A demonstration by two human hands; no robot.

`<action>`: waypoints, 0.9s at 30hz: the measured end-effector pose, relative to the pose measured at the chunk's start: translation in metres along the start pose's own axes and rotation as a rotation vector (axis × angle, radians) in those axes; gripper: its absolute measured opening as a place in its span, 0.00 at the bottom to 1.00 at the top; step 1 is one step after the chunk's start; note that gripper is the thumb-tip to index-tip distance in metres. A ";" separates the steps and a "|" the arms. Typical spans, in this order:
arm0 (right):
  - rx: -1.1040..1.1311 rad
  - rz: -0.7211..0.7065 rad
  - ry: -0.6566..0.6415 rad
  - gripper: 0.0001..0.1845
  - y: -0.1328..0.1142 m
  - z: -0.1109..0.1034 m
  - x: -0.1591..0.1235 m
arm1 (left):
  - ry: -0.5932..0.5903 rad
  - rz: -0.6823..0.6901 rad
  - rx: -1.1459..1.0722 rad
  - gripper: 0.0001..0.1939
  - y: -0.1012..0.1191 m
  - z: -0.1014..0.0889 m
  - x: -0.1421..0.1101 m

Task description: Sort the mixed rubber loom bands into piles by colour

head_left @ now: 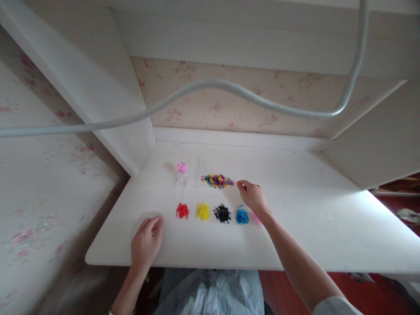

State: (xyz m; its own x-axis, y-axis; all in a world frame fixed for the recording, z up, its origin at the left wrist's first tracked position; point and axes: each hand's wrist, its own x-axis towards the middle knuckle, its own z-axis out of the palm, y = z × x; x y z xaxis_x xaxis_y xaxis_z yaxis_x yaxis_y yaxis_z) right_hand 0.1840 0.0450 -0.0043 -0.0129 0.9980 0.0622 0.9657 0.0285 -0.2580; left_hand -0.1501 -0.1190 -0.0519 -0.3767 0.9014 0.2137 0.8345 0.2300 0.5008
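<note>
A mixed heap of small coloured rubber bands [217, 180] lies in the middle of the white table. At its right end, my right hand [252, 195] pinches a rubber band, with a bit of yellow showing at the fingertips. Sorted by colour, a row of piles lies nearer me: red bands [182, 211], yellow bands [203, 211], black bands [222, 213], blue bands [242, 215] and pink bands [256, 218], the last partly hidden by my right wrist. My left hand [147, 239] rests on the table left of the red pile, fingers curled, nothing visible in them.
A small clear bottle with a pink lid [181, 168] stands left of the mixed heap. Across the upper view runs a pale cable [210, 83]. White panels bound the table [311, 236] at left, right and back; its front edge is close to my body.
</note>
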 end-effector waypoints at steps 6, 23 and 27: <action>0.200 -0.133 0.037 0.22 -0.022 0.004 -0.046 | -0.011 0.011 0.014 0.13 0.002 0.000 -0.001; 0.157 -0.290 -0.166 0.19 -0.066 -0.003 -0.085 | 0.012 0.036 -0.028 0.14 0.004 -0.003 0.000; 0.385 -0.179 0.004 0.19 -0.032 0.002 -0.107 | -0.018 0.056 -0.085 0.14 0.012 -0.004 0.004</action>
State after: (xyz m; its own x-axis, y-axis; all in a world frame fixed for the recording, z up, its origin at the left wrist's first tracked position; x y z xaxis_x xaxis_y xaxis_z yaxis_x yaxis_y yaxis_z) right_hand 0.1540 -0.0626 -0.0045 -0.1700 0.9752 0.1418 0.7810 0.2211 -0.5841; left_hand -0.1437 -0.1139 -0.0416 -0.3229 0.9184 0.2288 0.8163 0.1479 0.5584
